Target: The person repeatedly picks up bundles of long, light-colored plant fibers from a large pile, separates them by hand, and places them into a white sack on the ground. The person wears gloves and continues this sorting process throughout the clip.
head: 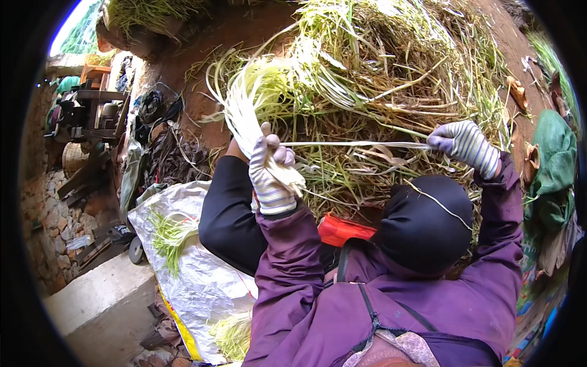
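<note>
My left hand (274, 176), in a striped knit glove, grips a bundle of pale yellow-green leafy stalks (247, 112), which look like blanched chives. The leaves fan up and curl over above the fist, and cut-looking pale ends stick out below it. My right hand (463, 142), gloved the same way, pinches the end of a long pale strand (353, 144). Nearly level, the strand runs taut between both hands. Whether it loops around the bundle is hidden by my left fingers. Beneath them spreads a heap of loose stalks and dry straw (390, 82).
On a white woven sheet (206, 275) at left lie two bundles, one greener (172, 241) and one paler (231, 335). A red object (346, 229) shows between my black-clad knees. A concrete ledge (101, 289), machinery (98, 110) and a green cloth (552, 151) stand around.
</note>
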`<control>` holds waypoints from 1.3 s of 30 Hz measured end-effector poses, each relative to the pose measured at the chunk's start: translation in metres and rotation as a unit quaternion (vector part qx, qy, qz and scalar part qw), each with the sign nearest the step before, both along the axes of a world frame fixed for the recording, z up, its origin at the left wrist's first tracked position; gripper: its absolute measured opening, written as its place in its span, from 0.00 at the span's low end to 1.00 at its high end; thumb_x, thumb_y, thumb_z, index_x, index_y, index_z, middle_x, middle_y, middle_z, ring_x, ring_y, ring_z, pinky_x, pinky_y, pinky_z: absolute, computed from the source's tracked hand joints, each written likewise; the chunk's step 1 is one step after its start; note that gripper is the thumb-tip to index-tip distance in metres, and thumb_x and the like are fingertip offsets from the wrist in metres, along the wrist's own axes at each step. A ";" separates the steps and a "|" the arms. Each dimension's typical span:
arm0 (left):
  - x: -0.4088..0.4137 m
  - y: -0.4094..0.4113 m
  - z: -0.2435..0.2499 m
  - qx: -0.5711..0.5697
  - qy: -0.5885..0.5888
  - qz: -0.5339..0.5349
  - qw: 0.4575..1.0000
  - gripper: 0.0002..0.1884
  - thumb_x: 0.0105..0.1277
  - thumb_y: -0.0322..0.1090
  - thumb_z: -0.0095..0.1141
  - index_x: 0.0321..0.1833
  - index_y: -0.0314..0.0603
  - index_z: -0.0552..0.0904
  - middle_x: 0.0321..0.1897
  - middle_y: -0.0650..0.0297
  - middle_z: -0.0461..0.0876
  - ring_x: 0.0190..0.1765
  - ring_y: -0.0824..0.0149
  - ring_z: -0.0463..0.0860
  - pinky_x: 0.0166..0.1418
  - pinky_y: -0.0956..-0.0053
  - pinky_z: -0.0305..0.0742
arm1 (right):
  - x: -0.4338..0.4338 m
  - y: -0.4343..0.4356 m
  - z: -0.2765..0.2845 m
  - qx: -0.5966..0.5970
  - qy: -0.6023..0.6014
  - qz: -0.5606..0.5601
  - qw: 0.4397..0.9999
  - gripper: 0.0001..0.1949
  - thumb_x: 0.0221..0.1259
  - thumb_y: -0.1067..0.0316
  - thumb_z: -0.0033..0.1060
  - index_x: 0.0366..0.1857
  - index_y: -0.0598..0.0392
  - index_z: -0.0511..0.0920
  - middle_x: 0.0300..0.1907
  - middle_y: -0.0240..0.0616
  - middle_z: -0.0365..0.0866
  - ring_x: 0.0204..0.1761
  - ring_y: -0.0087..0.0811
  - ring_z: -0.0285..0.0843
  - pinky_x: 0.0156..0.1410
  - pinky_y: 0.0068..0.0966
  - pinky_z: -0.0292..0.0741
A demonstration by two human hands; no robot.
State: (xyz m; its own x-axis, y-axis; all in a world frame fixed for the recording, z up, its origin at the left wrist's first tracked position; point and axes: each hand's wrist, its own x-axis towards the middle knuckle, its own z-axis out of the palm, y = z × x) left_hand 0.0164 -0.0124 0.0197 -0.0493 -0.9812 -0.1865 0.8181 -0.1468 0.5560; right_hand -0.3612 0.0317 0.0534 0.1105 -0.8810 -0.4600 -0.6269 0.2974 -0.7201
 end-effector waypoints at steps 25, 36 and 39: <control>0.003 0.011 -0.016 0.037 -0.001 -0.002 0.999 0.22 0.70 0.36 0.53 0.64 0.35 0.69 0.37 0.66 0.77 0.27 0.74 0.72 0.29 0.77 0.69 | 0.058 0.006 -0.041 -0.025 -0.169 0.087 0.982 0.17 0.60 0.60 0.65 0.51 0.54 0.80 0.43 0.41 0.85 0.47 0.31 0.83 0.54 0.25 0.77; -0.042 0.019 -0.023 0.078 -0.113 -0.001 0.991 0.26 0.63 0.29 0.61 0.63 0.32 0.67 0.37 0.57 0.81 0.30 0.71 0.79 0.34 0.80 0.77 | 0.135 -0.037 -0.032 -0.105 -0.179 0.213 0.955 0.15 0.63 0.54 0.59 0.45 0.52 0.82 0.32 0.40 0.85 0.32 0.33 0.84 0.41 0.28 0.78; -0.052 0.024 -0.019 0.082 -0.142 -0.016 0.986 0.27 0.65 0.30 0.58 0.65 0.31 0.63 0.36 0.61 0.78 0.42 0.66 0.80 0.51 0.67 0.78 | 0.128 -0.036 -0.032 -0.137 -0.122 0.263 0.947 0.14 0.61 0.53 0.59 0.43 0.50 0.82 0.32 0.42 0.83 0.36 0.44 0.82 0.42 0.35 0.77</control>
State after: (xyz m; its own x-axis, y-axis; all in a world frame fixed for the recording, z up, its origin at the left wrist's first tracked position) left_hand -0.0358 0.0113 0.0007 -0.0023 -0.9353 -0.3540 0.6262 -0.2773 0.7286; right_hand -0.2331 -0.0045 0.0217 0.6403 -0.7579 -0.1251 -0.4405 -0.2289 -0.8681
